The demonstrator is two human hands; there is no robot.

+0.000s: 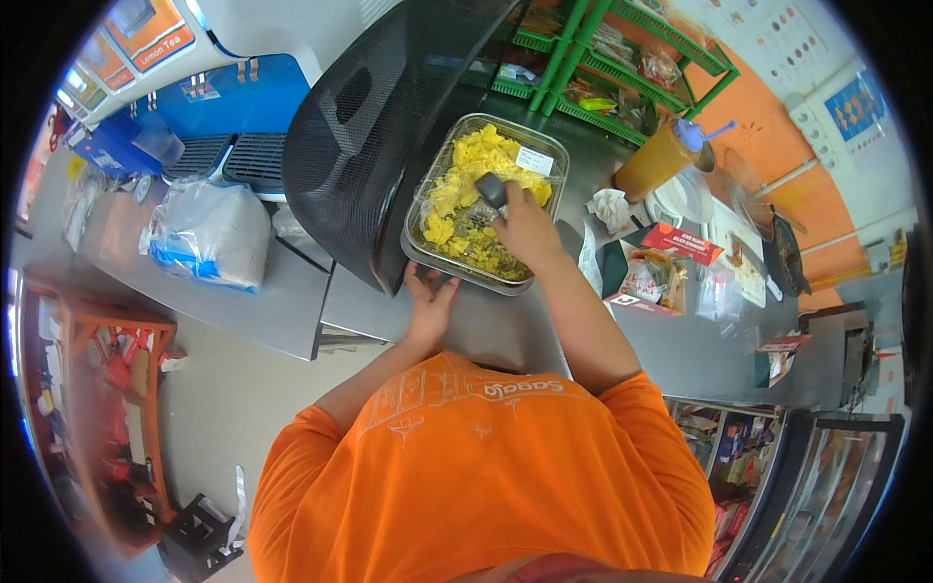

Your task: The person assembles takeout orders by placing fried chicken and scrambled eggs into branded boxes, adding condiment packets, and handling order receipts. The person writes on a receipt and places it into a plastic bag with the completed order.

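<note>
A clear, rectangular tray (420,243) of crumbled and lumpy yellow food (483,155) rests on the metal counter. My right hand (525,228) reaches over it and is closed on what looks like a potato masher (492,189). The black handle shows above my fingers, and its metal end is down in the yellow food. At the tray's near left corner, my left hand (432,290) grips the rim with fingers and thumb. A white label (534,160) is stuck on the tray's far right part.
A black mesh screen (345,146) stands close left of the tray. Behind is a green rack (607,83). To the right are a sauce bottle (661,160), crumpled tissue (609,208), a food box (649,282) and a cutting board (736,251). A plastic-wrapped bundle (209,233) lies left.
</note>
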